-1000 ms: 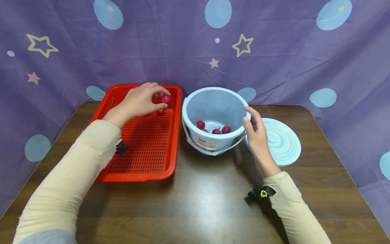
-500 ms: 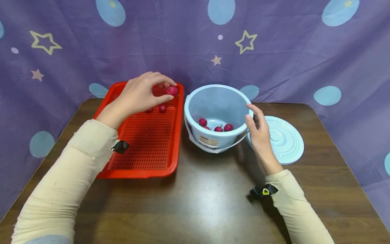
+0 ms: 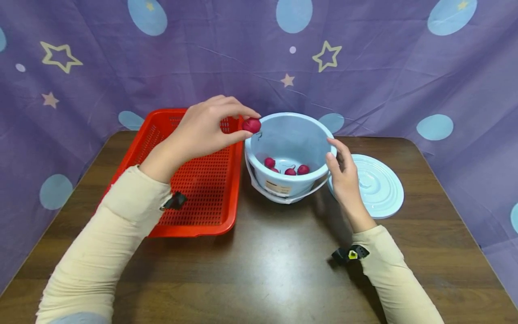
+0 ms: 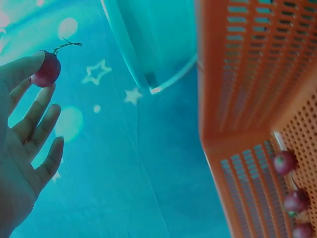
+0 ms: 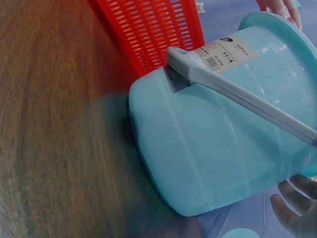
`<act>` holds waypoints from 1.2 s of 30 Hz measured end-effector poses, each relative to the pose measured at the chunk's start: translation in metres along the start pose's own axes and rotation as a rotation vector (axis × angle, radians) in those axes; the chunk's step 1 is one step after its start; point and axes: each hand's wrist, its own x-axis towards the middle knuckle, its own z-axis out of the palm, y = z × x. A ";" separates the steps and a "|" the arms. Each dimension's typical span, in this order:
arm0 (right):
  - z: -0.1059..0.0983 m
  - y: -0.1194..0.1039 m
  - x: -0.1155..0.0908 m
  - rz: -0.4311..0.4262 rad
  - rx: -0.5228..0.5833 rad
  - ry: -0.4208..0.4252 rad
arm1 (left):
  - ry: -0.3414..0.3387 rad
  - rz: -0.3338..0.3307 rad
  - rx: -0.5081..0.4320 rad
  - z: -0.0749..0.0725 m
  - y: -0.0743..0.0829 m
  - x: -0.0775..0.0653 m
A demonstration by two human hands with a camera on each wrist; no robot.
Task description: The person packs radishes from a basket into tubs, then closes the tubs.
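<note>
My left hand (image 3: 208,126) pinches a radish (image 3: 252,125) between thumb and fingers, just over the near-left rim of the light-blue bucket (image 3: 265,177). In the left wrist view that radish (image 4: 47,69) has a thin stringy root, and the other fingers of the hand (image 4: 34,134) are spread. My right hand (image 3: 346,182) holds the bucket's right rim with thumb and index finger; in the right wrist view its other fingers (image 5: 294,201) lie by the outer wall. Several radishes (image 3: 290,171) lie at the bucket's bottom.
A red perforated basket (image 3: 198,193) stands left of the bucket, with radishes (image 4: 296,202) along one end, hidden by my hand in the head view. The light-blue lid (image 3: 378,189) lies right of the bucket. A patterned purple cloth (image 3: 243,54) hangs behind the wooden table (image 3: 275,270).
My left hand has lifted the radish from the basket's far right corner and carried it right to the bucket's rim. The right hand stays on the bucket. The head view has shifted slightly.
</note>
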 end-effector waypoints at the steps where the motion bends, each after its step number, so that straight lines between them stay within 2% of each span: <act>1: 0.000 0.000 0.000 0.000 0.001 0.001 | -0.006 0.012 0.000 0.001 0.003 0.001; 6: -0.001 0.000 0.000 -0.008 0.000 0.004 | -0.034 0.063 0.012 0.003 0.017 0.008; 12: -0.001 0.000 0.000 -0.011 0.005 0.001 | -0.054 0.144 0.043 0.010 0.025 0.017; 17: -0.001 0.001 0.000 -0.015 0.017 -0.008 | -0.134 0.173 0.087 0.016 0.028 0.022; 23: -0.001 0.002 0.000 -0.005 0.003 -0.016 | -0.281 0.158 0.089 0.027 0.030 0.024; 29: -0.001 0.001 -0.001 -0.007 0.006 -0.019 | -0.394 0.104 0.055 0.037 0.031 0.024; 32: -0.001 0.000 -0.001 -0.012 0.002 -0.019 | -0.432 0.091 0.054 0.041 0.032 0.023; 36: -0.001 0.000 -0.001 -0.013 -0.008 -0.014 | -0.435 0.099 0.062 0.045 0.032 0.024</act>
